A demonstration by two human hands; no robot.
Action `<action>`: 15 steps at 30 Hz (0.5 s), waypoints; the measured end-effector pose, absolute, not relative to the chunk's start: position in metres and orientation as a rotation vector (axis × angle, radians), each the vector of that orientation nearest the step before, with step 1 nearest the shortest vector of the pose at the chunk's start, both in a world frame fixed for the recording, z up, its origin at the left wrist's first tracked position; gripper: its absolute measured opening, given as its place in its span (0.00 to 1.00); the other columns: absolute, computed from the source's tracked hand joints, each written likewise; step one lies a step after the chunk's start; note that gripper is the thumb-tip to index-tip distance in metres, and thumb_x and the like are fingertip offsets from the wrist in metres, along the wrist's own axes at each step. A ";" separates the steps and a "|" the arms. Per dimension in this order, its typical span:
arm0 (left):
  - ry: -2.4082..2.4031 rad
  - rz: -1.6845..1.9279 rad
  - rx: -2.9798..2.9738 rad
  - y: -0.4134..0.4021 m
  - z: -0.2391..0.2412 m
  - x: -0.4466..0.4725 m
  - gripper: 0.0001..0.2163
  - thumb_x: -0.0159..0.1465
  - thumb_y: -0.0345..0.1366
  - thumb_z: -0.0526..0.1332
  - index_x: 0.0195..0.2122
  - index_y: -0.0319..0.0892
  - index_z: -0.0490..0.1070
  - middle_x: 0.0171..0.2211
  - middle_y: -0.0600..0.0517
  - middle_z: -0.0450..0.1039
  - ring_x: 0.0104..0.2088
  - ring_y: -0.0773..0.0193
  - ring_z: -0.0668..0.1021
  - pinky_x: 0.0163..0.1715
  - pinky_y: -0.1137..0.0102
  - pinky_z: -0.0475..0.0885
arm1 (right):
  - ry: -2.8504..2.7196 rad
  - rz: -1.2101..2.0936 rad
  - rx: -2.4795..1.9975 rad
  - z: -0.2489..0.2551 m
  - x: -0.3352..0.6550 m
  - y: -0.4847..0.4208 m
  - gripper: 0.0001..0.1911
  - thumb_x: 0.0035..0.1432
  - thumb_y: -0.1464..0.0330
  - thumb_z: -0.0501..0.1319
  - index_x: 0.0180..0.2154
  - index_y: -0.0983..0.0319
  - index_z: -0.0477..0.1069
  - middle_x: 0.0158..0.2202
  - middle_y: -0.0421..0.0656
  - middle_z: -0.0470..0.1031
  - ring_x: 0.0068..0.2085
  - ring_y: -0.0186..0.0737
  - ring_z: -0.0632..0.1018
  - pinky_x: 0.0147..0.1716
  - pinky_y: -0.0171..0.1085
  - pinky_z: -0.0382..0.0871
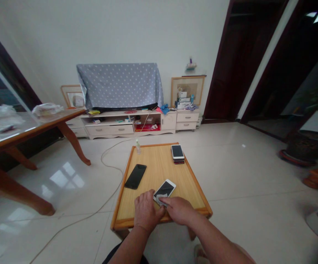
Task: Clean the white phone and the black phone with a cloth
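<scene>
A white smartphone [170, 184] with a dark screen lies aslant near the front edge of a small wooden table [159, 161]. My left hand [146, 212] grips its lower left side, fingers curled along the edge. With my right hand [179, 210] I pinch a small pale grey cloth [159, 198] and press it on the lower part of the screen. Both thumbs are close together at the phone's lower end, which is partly hidden. To the left rests a black smartphone [136, 176], screen up. A stack of smartphones [177, 152], white one on top, sits at the back right.
A small clear bottle [137, 146] stands at the table's back left corner. Beyond is a white TV cabinet [111, 130] under a dotted cloth cover [120, 86]. A cable [93, 211] crosses the floor. At left is a larger wooden table [71, 137]; a potted plant [303, 145] stands right.
</scene>
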State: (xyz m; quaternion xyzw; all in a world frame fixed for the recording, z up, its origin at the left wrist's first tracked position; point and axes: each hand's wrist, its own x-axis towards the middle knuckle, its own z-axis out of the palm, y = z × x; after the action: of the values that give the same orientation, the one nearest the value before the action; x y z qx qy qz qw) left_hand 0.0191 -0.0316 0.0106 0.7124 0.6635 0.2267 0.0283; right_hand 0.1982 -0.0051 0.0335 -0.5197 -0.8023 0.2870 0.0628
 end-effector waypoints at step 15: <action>2.021 0.658 2.179 -0.032 0.011 0.019 0.26 0.55 0.44 0.65 0.53 0.42 0.66 0.50 0.45 0.73 0.52 0.51 0.71 0.55 0.59 0.58 | -2.422 0.793 -1.589 0.048 0.207 -0.014 0.24 0.60 0.67 0.53 0.54 0.42 0.73 0.53 0.34 0.78 0.52 0.43 0.77 0.46 0.36 0.66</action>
State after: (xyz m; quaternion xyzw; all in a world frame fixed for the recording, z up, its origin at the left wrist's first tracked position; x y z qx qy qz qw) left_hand 0.0187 -0.0320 0.0113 0.7149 0.6633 0.2160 0.0489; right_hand 0.2072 -0.0141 0.0476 -0.5278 -0.8046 0.2633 0.0692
